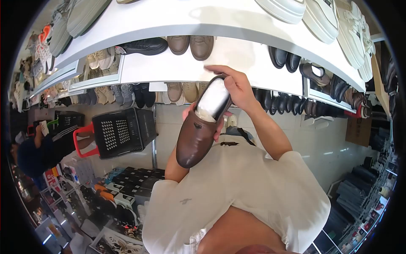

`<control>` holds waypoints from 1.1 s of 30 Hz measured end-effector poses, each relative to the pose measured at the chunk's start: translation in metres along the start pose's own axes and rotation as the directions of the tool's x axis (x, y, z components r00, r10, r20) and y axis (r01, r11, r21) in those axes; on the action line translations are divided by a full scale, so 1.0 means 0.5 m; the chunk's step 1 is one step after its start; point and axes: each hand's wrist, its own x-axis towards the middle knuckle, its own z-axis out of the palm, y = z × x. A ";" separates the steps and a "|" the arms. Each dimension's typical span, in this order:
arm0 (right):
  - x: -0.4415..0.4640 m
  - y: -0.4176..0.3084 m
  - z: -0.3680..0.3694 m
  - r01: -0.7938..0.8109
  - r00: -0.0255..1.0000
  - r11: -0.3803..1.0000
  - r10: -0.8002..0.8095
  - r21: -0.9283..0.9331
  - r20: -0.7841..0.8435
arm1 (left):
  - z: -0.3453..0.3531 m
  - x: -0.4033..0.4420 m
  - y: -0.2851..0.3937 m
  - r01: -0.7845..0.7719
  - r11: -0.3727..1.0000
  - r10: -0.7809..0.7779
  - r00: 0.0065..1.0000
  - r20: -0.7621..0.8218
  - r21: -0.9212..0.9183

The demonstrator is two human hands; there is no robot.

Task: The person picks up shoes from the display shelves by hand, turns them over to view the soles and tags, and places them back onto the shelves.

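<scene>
A brown leather loafer (195,142) is held up in front of my chest, toe pointing down toward me. It has a small dark badge near the opening, and white material (211,99) shows inside. My left hand (220,127) holds the shoe from beneath, fingers wrapped round both sides; its palm is hidden. At the heel end, my right hand (239,89) has its thumb on the black-lined collar, while its fingers reach past the back of the heel, slightly blurred.
White shelves (165,70) carry several pairs, including brown shoes (201,47) and black shoes (278,57). White sneakers (283,9) stand on the upper shelf. A black basket with a red handle (122,131) is at left, near another person (31,154). Stacked shoe boxes (137,182) lie lower left.
</scene>
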 end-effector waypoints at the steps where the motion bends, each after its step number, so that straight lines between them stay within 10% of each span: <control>1: -0.011 -0.007 -0.001 -0.149 0.985 0.982 0.137 0.115 0.108 | 0.003 -0.004 -0.003 0.023 1.000 -0.023 0.998 0.050 -0.007; 8: -0.052 -0.042 0.016 0.193 0.981 0.980 -0.194 -0.044 -0.025 | 0.014 -0.047 0.003 0.018 0.995 -0.049 0.946 -0.320 -0.099; 14: -0.055 -0.059 0.004 0.265 0.962 0.961 -0.269 -0.074 -0.040 | -0.009 -0.048 0.043 0.232 0.973 -0.230 0.939 -0.257 -0.025; 17: -0.074 -0.026 -0.005 0.074 0.991 0.993 -0.062 0.097 -0.122 | 0.022 -0.027 0.047 0.142 0.990 -0.132 0.941 -0.312 0.009; 21: -0.098 0.034 -0.012 -0.051 0.966 0.993 0.022 -0.105 -0.258 | -0.019 0.030 0.070 0.036 0.689 0.303 0.893 -0.333 0.724; 24: -0.161 0.074 0.017 -0.526 0.808 0.790 0.579 0.314 -0.104 | -0.057 0.049 0.065 -0.029 0.740 0.407 0.815 -0.412 0.672; 33: -0.216 0.045 0.020 -0.642 0.745 0.727 0.666 0.243 -0.026 | -0.030 0.099 -0.022 -0.156 0.795 0.462 0.782 -0.418 0.586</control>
